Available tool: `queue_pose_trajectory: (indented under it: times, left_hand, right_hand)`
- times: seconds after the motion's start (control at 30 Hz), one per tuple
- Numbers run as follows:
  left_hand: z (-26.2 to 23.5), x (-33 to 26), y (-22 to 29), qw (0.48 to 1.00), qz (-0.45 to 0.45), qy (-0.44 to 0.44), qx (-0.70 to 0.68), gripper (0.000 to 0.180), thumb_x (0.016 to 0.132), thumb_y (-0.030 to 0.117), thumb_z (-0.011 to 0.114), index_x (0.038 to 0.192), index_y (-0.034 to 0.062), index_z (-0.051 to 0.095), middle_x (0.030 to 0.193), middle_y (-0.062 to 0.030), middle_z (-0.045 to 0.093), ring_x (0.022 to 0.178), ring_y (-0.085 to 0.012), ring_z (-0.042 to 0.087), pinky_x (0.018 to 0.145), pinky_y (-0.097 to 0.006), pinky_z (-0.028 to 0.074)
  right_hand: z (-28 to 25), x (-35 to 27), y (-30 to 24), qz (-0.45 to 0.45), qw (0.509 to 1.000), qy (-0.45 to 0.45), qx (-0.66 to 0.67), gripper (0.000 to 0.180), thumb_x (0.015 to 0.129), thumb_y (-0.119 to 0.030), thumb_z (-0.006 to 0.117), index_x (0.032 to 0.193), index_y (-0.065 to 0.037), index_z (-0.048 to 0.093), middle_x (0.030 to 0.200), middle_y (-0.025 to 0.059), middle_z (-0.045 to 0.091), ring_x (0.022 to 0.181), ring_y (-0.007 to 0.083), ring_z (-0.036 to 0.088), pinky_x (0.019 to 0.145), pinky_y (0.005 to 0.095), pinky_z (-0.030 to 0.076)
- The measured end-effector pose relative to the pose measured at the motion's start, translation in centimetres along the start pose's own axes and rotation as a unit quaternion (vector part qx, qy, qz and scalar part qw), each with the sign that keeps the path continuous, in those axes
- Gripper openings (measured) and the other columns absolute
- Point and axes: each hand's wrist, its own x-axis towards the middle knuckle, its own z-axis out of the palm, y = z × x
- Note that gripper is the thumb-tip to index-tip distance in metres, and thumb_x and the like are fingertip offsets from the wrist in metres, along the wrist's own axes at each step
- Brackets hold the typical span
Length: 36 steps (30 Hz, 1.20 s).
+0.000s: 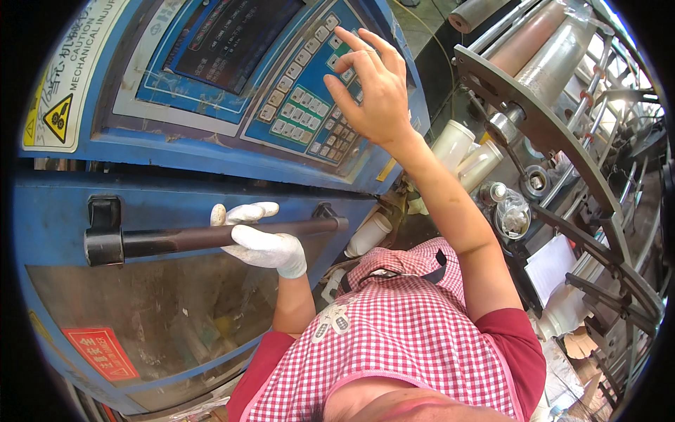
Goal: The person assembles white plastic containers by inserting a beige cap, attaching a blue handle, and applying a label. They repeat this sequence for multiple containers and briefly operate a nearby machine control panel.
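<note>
The dark door handle bar (211, 238) on the blue machine door (63, 211) is gripped by the white-gloved left hand (260, 239), fingers wrapped around it. The bare right hand (373, 88) is raised with fingers spread, fingertips (344, 35) at the keypad (309, 98) beside the dark screen (232, 35).

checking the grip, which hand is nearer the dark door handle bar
Left. The gloved left hand is wrapped around the handle bar; the bare right hand is up at the keypad.
</note>
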Motion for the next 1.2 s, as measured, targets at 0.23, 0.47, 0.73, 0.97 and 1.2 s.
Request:
queue_pose_trajectory:
  times: [0.23,0.47,0.73,0.97,1.2]
  left_hand:
    - [0.3,-0.1,0.0,1.0,0.0,0.003,-0.013,0.051,0.109,0.028,0.037,0.141,-0.0114,0.042,0.072,-0.0055,0.056,0.057,-0.0135,0.052,0.058,-0.028,0.048]
    - [0.2,-0.1,0.0,1.0,0.005,0.001,-0.013,0.051,0.11,0.03,0.036,0.14,-0.0111,0.042,0.072,-0.0054,0.056,0.057,-0.0133,0.051,0.057,-0.028,0.046]
    - [0.6,-0.4,0.7,0.999,-0.026,0.01,-0.025,0.047,0.109,0.03,0.039,0.137,-0.008,0.046,0.079,-0.0047,0.055,0.064,-0.0151,0.053,0.065,-0.029,0.05]
    - [0.0,-0.3,0.4,0.999,-0.013,-0.007,-0.029,0.05,0.11,0.032,0.04,0.138,-0.0096,0.044,0.08,-0.0049,0.056,0.063,-0.0148,0.055,0.063,-0.029,0.051]
    - [0.2,-0.4,0.0,0.999,-0.013,-0.007,-0.04,0.055,0.111,0.035,0.041,0.14,-0.0114,0.042,0.078,-0.0057,0.057,0.059,-0.014,0.054,0.061,-0.029,0.051]
  right_hand:
    - [0.1,0.3,0.5,-0.002,1.0,-0.002,-0.004,0.022,0.089,-0.022,0.079,0.099,-0.01,0.065,0.147,0.0103,0.064,0.142,0.0383,0.048,0.115,0.0563,0.035]
    - [0.0,0.7,-0.1,-0.023,1.0,-0.013,0.002,0.021,0.089,-0.023,0.079,0.097,-0.011,0.064,0.148,0.0095,0.063,0.142,0.0384,0.048,0.118,0.0586,0.033]
    - [0.0,0.8,-1.5,-0.019,0.999,-0.04,-0.021,0.024,0.09,-0.028,0.08,0.096,-0.011,0.064,0.146,0.0106,0.064,0.141,0.0391,0.051,0.12,0.0599,0.03]
    - [-1.4,-0.4,-1.2,0.072,0.992,0.0,0.108,0.025,0.092,-0.028,0.078,0.095,-0.008,0.063,0.137,0.0129,0.071,0.137,0.0381,0.054,0.115,0.0535,0.037]
    - [-2.2,-2.5,-2.8,0.018,0.996,-0.051,0.071,0.026,0.088,-0.022,0.082,0.098,-0.006,0.065,0.129,0.0083,0.073,0.134,0.0379,0.056,0.116,0.0605,0.036]
